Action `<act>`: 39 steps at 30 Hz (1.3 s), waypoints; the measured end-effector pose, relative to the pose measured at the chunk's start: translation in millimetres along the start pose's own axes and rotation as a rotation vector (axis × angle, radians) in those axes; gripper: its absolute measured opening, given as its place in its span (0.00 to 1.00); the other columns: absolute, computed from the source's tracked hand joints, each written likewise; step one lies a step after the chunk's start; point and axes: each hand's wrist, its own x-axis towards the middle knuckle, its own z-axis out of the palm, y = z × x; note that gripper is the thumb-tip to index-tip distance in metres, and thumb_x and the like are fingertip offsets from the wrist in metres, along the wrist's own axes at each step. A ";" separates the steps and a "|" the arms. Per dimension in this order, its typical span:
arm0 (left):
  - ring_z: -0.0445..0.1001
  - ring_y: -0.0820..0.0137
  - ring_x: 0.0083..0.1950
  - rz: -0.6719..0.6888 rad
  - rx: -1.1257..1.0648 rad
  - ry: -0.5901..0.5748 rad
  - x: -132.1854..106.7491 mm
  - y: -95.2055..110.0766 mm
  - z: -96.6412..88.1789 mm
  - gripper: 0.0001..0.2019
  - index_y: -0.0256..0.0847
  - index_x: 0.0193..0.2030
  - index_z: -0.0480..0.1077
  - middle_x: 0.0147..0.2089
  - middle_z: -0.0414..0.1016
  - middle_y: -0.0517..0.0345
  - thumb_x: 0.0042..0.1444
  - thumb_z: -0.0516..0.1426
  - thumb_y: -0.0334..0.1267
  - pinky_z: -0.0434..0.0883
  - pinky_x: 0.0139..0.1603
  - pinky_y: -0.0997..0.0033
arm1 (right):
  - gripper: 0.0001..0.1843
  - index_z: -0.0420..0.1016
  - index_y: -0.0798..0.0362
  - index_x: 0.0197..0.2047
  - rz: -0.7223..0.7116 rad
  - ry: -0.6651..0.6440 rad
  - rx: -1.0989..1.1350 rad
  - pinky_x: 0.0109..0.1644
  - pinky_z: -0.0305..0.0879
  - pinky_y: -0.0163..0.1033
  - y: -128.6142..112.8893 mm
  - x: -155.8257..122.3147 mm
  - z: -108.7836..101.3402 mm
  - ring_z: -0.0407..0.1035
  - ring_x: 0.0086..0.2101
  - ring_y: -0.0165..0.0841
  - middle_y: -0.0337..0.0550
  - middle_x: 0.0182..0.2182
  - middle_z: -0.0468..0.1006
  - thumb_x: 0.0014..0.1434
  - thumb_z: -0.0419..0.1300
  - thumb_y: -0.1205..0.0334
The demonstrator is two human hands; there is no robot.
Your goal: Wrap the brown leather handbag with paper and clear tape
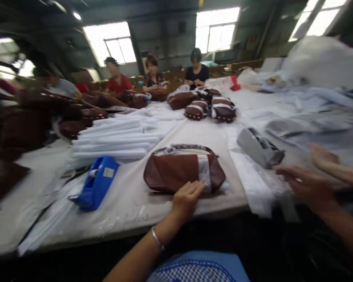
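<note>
My left hand [188, 199], a silver bangle on its wrist, lies with fingers extended on the lower front of a brown handbag [173, 171]. A white wrapping band [204, 168] crosses the bag's right side, and its wrapped handle arches along the top. At right, my blurred right hand [307, 188] has its fingers closed at the cutting end of a grey tape dispenser [254, 147], apparently on the tape. Beyond it, a co-worker's hand [325, 155] reaches in from the right edge. A blue tape dispenser [98, 182] stands left of the bag.
White rolls [114, 143] are stacked behind the blue dispenser. Farther back sit several wrapped brown bags [222, 107], with more bags [73, 125] piled at left. White sheets [306, 117] cover the right side. Several people work across the table [129, 217].
</note>
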 end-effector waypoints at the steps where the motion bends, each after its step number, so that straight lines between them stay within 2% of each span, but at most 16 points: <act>1: 0.71 0.67 0.64 0.026 0.011 0.012 -1.3 -3.2 1.6 0.27 0.44 0.66 0.64 0.64 0.72 0.57 0.61 0.50 0.22 0.68 0.68 0.57 | 0.13 0.80 0.49 0.45 -0.050 -0.064 0.046 0.42 0.70 0.38 -7.2 -7.4 -11.9 0.77 0.39 0.35 0.51 0.40 0.82 0.69 0.54 0.55; 3: 0.70 0.67 0.65 0.056 0.046 0.032 -4.4 -5.4 0.8 0.28 0.44 0.65 0.65 0.64 0.71 0.58 0.59 0.51 0.21 0.68 0.68 0.58 | 0.13 0.80 0.50 0.46 -0.187 -0.207 0.210 0.43 0.69 0.37 -36.5 -3.2 -20.5 0.77 0.39 0.34 0.49 0.40 0.83 0.69 0.55 0.59; 5: 0.71 0.68 0.64 0.065 0.067 0.041 -6.6 -3.4 -2.2 0.27 0.44 0.64 0.66 0.64 0.72 0.58 0.59 0.51 0.21 0.68 0.68 0.59 | 0.11 0.81 0.51 0.45 -0.304 -0.330 0.351 0.40 0.67 0.34 -74.8 15.3 -16.7 0.76 0.35 0.31 0.46 0.36 0.83 0.67 0.57 0.60; 8: 0.71 0.68 0.64 0.062 0.085 0.058 -6.8 -0.2 -3.8 0.26 0.44 0.63 0.66 0.64 0.72 0.59 0.61 0.51 0.22 0.69 0.67 0.59 | 0.11 0.82 0.52 0.42 -0.431 -0.551 0.509 0.36 0.64 0.32 -124.2 46.6 0.4 0.74 0.31 0.29 0.43 0.32 0.82 0.66 0.59 0.57; 10: 0.71 0.67 0.64 0.064 0.085 0.068 -6.2 -0.4 -2.3 0.25 0.44 0.63 0.66 0.64 0.72 0.59 0.61 0.52 0.23 0.69 0.67 0.59 | 0.13 0.82 0.52 0.38 -0.506 -0.678 0.518 0.34 0.62 0.32 -142.6 64.5 19.1 0.73 0.30 0.29 0.43 0.30 0.81 0.65 0.59 0.55; 14: 0.72 0.67 0.63 0.080 0.086 0.118 -6.7 -3.8 2.2 0.24 0.42 0.64 0.66 0.62 0.74 0.57 0.61 0.53 0.23 0.70 0.66 0.59 | 0.12 0.83 0.50 0.34 -0.586 -0.842 0.286 0.33 0.58 0.34 -154.7 97.7 64.4 0.72 0.29 0.31 0.42 0.29 0.83 0.61 0.61 0.54; 16: 0.73 0.67 0.62 0.085 0.086 0.141 -7.4 -5.1 3.9 0.23 0.41 0.62 0.67 0.61 0.75 0.57 0.61 0.53 0.23 0.71 0.65 0.59 | 0.11 0.84 0.48 0.34 -0.604 -0.895 0.130 0.32 0.55 0.35 -159.3 113.7 80.4 0.71 0.28 0.32 0.42 0.28 0.83 0.59 0.62 0.53; 20: 0.75 0.67 0.59 0.097 0.097 0.188 -8.0 -5.4 5.4 0.20 0.42 0.58 0.70 0.59 0.76 0.57 0.62 0.53 0.23 0.72 0.64 0.60 | 0.11 0.85 0.47 0.36 -0.655 -0.968 -0.115 0.30 0.52 0.37 -177.1 137.4 89.5 0.71 0.28 0.35 0.44 0.29 0.83 0.55 0.64 0.52; 24: 0.77 0.68 0.55 0.104 0.139 0.247 -7.7 -4.6 5.1 0.18 0.43 0.55 0.72 0.56 0.78 0.58 0.61 0.55 0.23 0.73 0.63 0.62 | 0.13 0.85 0.48 0.33 -0.697 -1.043 -0.237 0.31 0.53 0.37 -195.4 147.7 89.8 0.72 0.29 0.36 0.46 0.29 0.83 0.52 0.66 0.49; 27: 0.78 0.68 0.52 0.108 0.173 0.248 -6.8 -3.6 4.0 0.17 0.44 0.53 0.74 0.55 0.78 0.58 0.61 0.56 0.24 0.73 0.62 0.63 | 0.19 0.85 0.50 0.32 -0.673 -1.041 -0.305 0.33 0.55 0.38 -197.1 156.9 95.6 0.73 0.30 0.38 0.48 0.29 0.83 0.50 0.67 0.42; 30: 0.77 0.67 0.52 0.099 0.170 0.234 -5.9 -2.2 3.1 0.17 0.45 0.52 0.74 0.55 0.78 0.58 0.60 0.56 0.24 0.73 0.62 0.64 | 0.26 0.84 0.52 0.30 -0.609 -1.003 -0.362 0.35 0.58 0.38 -181.6 174.1 101.0 0.74 0.31 0.40 0.50 0.29 0.83 0.47 0.67 0.35; 32: 0.77 0.67 0.52 0.082 0.162 0.222 -5.7 -1.7 3.1 0.17 0.45 0.53 0.74 0.55 0.78 0.58 0.60 0.56 0.24 0.73 0.62 0.63 | 0.26 0.83 0.52 0.27 -0.481 -0.984 -0.348 0.35 0.59 0.38 -164.4 186.6 100.4 0.74 0.31 0.40 0.49 0.27 0.82 0.45 0.68 0.34; 34: 0.77 0.67 0.52 0.068 0.151 0.217 -6.0 -1.8 3.4 0.17 0.45 0.53 0.74 0.55 0.78 0.58 0.60 0.56 0.25 0.73 0.62 0.63 | 0.23 0.83 0.51 0.27 -0.282 -0.872 -0.289 0.37 0.61 0.39 -148.7 193.9 96.9 0.75 0.33 0.41 0.49 0.28 0.82 0.47 0.69 0.37; 35: 0.77 0.67 0.52 0.064 0.142 0.216 -6.2 -2.2 3.5 0.17 0.46 0.53 0.74 0.55 0.78 0.58 0.60 0.57 0.25 0.73 0.62 0.63 | 0.21 0.83 0.51 0.31 -0.193 -0.789 -0.260 0.39 0.63 0.39 -143.7 193.6 95.4 0.76 0.36 0.42 0.50 0.31 0.83 0.52 0.67 0.40; 37: 0.77 0.67 0.53 0.056 0.123 0.219 -6.4 -2.9 3.1 0.17 0.46 0.53 0.74 0.55 0.78 0.58 0.60 0.57 0.24 0.73 0.63 0.63 | 0.21 0.82 0.51 0.45 -0.076 -0.607 -0.226 0.45 0.65 0.41 -142.6 182.6 96.0 0.75 0.45 0.42 0.52 0.43 0.83 0.65 0.56 0.45; 39: 0.77 0.67 0.53 0.049 0.109 0.216 -6.3 -2.6 2.4 0.18 0.45 0.53 0.73 0.56 0.78 0.58 0.60 0.57 0.24 0.73 0.63 0.62 | 0.24 0.73 0.52 0.60 -0.066 -0.436 -0.117 0.54 0.64 0.43 -153.3 157.2 103.4 0.70 0.54 0.40 0.52 0.56 0.77 0.71 0.46 0.51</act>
